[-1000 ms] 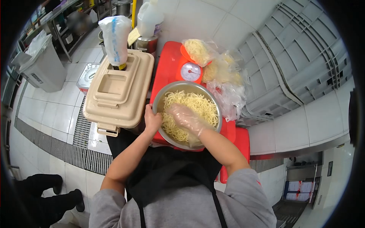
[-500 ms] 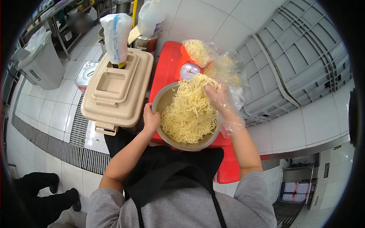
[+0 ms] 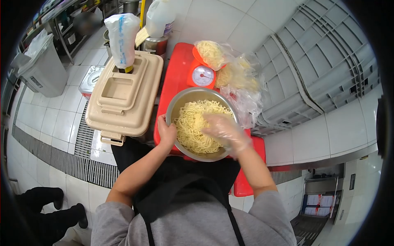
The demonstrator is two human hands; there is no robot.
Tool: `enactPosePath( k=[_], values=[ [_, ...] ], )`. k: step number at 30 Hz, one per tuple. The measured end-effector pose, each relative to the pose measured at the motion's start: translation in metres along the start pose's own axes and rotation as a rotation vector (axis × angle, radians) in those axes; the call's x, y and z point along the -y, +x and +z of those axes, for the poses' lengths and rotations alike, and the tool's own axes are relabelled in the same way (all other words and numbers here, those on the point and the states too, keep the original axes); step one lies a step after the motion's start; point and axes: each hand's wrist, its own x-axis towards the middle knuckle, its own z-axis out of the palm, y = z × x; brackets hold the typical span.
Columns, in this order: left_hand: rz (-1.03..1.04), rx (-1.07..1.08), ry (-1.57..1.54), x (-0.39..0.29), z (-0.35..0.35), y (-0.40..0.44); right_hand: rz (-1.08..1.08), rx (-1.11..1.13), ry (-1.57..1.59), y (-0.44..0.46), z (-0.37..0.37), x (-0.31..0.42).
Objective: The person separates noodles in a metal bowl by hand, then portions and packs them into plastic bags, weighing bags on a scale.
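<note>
The left hand [image 3: 166, 130] clasps a round silver metal bowl [image 3: 177, 107]; right of that grip, the clear-gloved right hand [image 3: 223, 129], closure indeterminable, overlies thin pale-yellow noodles [image 3: 191, 131]: probably soft, slippery, best cupped underneath.

The bowl [image 3: 179, 105] is smooth metal, seemingly satin-finished.

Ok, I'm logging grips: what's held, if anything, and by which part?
The left hand grips the metal bowl by its left rim; whether the gloved right hand holds any noodles cannot be told.
</note>
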Motion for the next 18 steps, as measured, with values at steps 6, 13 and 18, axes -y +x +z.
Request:
enactPosePath(
  k=[6, 13, 18],
  values=[
    [-0.131, 0.035, -0.14, -0.017, 0.017, -0.018, -0.066, 0.123, -0.777, 0.049, 0.056, 0.033],
    [-0.086, 0.131, -0.148, -0.008, 0.004, -0.005, 0.137, -0.292, 0.232, 0.058, -0.011, 0.042],
    [0.054, 0.091, -0.117, -0.017, -0.002, 0.008, 0.434, -0.317, 0.185, 0.041, -0.02, 0.023]
  ],
)
